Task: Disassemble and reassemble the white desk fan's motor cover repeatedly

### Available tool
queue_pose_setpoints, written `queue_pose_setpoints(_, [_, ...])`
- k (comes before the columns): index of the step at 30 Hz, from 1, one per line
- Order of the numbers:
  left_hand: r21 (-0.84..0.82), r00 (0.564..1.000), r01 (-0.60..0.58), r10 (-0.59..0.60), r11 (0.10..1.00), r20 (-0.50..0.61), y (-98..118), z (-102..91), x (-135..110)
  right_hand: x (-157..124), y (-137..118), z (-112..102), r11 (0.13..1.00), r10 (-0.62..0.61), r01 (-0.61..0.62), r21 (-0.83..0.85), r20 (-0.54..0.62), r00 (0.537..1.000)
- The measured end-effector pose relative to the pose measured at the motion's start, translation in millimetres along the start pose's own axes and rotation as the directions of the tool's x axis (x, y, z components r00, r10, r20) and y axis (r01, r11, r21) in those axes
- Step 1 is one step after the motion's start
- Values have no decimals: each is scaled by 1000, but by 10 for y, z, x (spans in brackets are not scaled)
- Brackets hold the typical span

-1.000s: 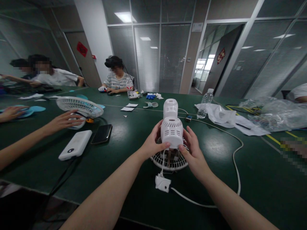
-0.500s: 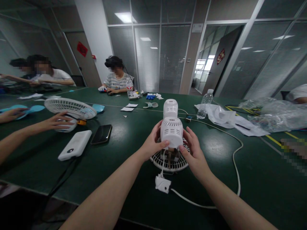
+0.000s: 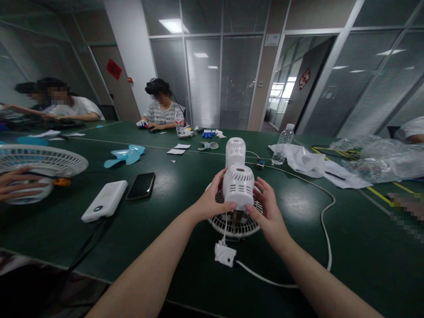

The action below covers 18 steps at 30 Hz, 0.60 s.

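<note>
Beneath the vented cover [image 3: 238, 185] between both hands [image 3: 209, 204] [image 3: 270, 216], a partly hidden grille [image 3: 247, 229].

Lighting is dim: a ceiling light [image 3: 172, 25] glares, a far window [image 3: 290, 83] shines, and the table [image 3: 300, 203] carries pale reflections. Shadow blackens the lower left; wide-angle distortion stretches the edges.

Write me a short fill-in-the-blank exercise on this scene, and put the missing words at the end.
The left hand and the right hand hold a vented cover that is ____ in colour.
As seen here, the black phone lies to the ____ of the power bank.
The fan blade just beyond the phone is light ____.
The tabletop is dark ____.

Missing words: white; right; blue; green.
</note>
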<state>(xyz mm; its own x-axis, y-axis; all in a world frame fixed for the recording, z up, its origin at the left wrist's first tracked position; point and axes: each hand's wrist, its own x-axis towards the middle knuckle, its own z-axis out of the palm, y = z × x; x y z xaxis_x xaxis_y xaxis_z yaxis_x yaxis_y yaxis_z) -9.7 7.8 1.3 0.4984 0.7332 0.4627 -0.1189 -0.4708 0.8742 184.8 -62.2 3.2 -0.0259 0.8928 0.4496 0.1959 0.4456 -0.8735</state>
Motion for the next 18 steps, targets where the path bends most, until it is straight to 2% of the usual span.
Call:
queue_pose_setpoints(6, [-56,999,-10,12,998,33,8,-4,-1,15,28,6,1000,9,-9,13,-36,999])
queue_pose_setpoints(12, [-113,1000,3,0,994,25,32,28,-6,16,3,7,999,-25,23,-44,-42,999])
queue_pose_setpoints(18, [-121,1000,-3,6,993,27,51,44,-4,3,12,-10,997,-21,20,-69,-11,1000])
